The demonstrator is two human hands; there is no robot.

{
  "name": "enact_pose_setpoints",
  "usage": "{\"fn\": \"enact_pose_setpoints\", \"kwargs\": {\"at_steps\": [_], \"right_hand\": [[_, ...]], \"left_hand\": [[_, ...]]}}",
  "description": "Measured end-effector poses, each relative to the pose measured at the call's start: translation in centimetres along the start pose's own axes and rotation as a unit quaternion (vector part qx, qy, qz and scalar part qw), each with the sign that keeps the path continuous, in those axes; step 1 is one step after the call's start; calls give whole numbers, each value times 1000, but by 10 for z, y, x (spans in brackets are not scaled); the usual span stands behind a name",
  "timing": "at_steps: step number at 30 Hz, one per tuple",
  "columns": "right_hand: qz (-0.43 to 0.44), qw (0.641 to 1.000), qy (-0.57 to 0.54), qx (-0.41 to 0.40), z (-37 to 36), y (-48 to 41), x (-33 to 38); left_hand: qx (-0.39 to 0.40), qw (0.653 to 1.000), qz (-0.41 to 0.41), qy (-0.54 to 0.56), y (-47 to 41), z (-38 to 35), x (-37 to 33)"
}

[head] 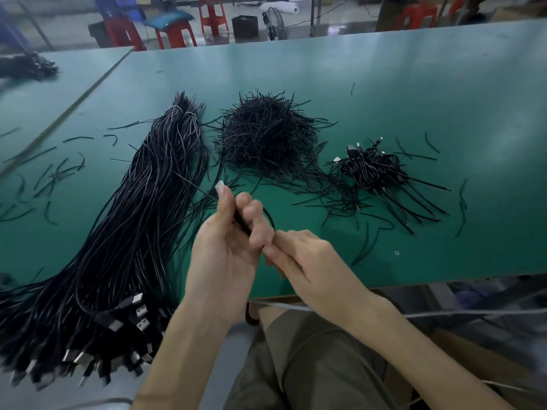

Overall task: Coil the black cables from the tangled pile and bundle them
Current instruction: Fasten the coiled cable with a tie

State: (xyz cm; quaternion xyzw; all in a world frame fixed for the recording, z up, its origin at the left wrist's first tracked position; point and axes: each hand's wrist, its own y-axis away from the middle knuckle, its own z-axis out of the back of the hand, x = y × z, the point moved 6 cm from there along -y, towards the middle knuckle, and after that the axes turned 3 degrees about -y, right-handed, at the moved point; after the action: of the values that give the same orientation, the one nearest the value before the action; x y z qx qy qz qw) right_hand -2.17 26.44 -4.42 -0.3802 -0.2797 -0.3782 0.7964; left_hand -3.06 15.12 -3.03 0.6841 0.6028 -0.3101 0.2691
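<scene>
Holding one cable [242, 224] above the near edge of the green tabletop [414, 93], we curl our left hand [225, 250] round it, thumb upright and fingers folded over the black strand. A short loop of it arcs right from those fingers and drops to our right hand [310, 261], whose fingertips are pressed together and pinch it just beside the left fingers. To the left lies the long sheaf [148, 208] of black cables, running from far to near, with its plugs [137, 318] spilling over the near edge. Beyond our hands sits a bristly heap [266, 134] of short black ties. Right of that heap, well apart from our hands, rests a small stack of coils [370, 170] with their tie ends sticking out. Stray ties [59, 173] are scattered over the tabletop on the left.
</scene>
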Motion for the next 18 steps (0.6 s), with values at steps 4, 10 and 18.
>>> {"fn": "enact_pose_setpoints", "kwargs": {"at_steps": [4, 10, 18], "right_hand": [[53, 991, 120, 8, 2, 4, -6], [47, 975, 216, -23, 33, 4, -29], [120, 952, 261, -107, 49, -29, 2]], "left_hand": [[41, 999, -24, -26, 7, -7, -12], [155, 969, -34, -190, 22, -23, -31], [61, 827, -79, -553, 2, -1, 3]]}}
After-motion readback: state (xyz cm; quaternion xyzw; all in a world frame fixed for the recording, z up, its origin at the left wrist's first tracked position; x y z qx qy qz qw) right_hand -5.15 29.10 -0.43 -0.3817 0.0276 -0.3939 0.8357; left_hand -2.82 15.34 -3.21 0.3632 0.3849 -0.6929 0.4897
